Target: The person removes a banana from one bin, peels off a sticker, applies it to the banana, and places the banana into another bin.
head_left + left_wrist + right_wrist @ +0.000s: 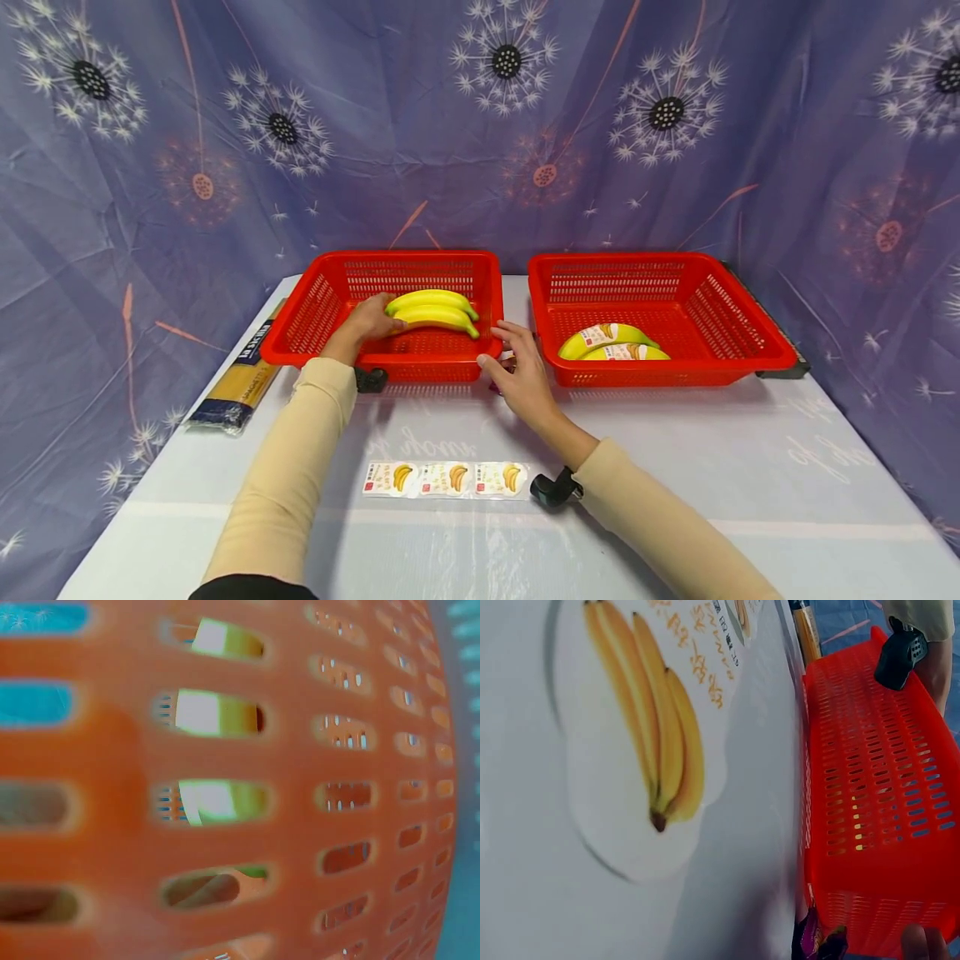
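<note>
The left hand [369, 320] reaches over the near wall of the left basket [300, 333] and its grip is closed round the left end of the banana bunch [433, 312], which lies inside that basket toward its middle, running left to right. The left wrist view is pressed close against the basket's slotted wall [112, 787], blurred, with pale yellow-green showing through the slots.

The right hand [521, 377] sits at the near right corner of the left basket, in the gap between the two baskets. Its fingers are loosely spread and lightly bent, thumb toward the basket's near wall; whether they touch the wall cannot be told. Its grip is released, holding nothing. In the right wrist view a fingertip [922, 943] shows at the bottom edge beside the basket, and a small dark purple item [819, 942] lies just there on the bench; what it is cannot be told.

The right basket [750, 333] stands just beside the left one and holds a second bunch [611, 342] bearing stickers, at its near left. On the bench [750, 500], near the person, lies a strip of three banana stickers [447, 479]. A spaghetti packet [240, 383] lies at the left edge of the bench, beside the left basket.
</note>
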The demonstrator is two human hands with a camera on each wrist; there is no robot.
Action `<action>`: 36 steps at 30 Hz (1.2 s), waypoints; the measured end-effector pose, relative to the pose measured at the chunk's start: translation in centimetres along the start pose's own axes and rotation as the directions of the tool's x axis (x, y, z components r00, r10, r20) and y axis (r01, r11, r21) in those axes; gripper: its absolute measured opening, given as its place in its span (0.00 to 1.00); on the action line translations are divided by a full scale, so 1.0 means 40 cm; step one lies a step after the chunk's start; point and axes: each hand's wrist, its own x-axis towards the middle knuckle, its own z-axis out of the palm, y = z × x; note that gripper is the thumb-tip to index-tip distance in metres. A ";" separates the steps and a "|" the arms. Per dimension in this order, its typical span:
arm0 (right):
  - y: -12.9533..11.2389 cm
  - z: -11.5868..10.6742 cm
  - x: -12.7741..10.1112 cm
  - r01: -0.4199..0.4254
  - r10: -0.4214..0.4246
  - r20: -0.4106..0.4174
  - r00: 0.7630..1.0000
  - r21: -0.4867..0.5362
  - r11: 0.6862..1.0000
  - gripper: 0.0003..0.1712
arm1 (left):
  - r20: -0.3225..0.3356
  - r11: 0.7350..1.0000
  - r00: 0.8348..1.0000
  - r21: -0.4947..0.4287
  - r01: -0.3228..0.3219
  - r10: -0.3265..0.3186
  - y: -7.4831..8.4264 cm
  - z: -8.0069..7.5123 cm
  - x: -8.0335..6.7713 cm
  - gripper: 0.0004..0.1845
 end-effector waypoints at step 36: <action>0.001 -0.015 0.005 0.014 -0.014 0.019 1.000 -0.050 0.999 0.26 | -0.194 0.994 0.979 0.101 -0.042 0.061 0.040 -0.074 -0.085 0.22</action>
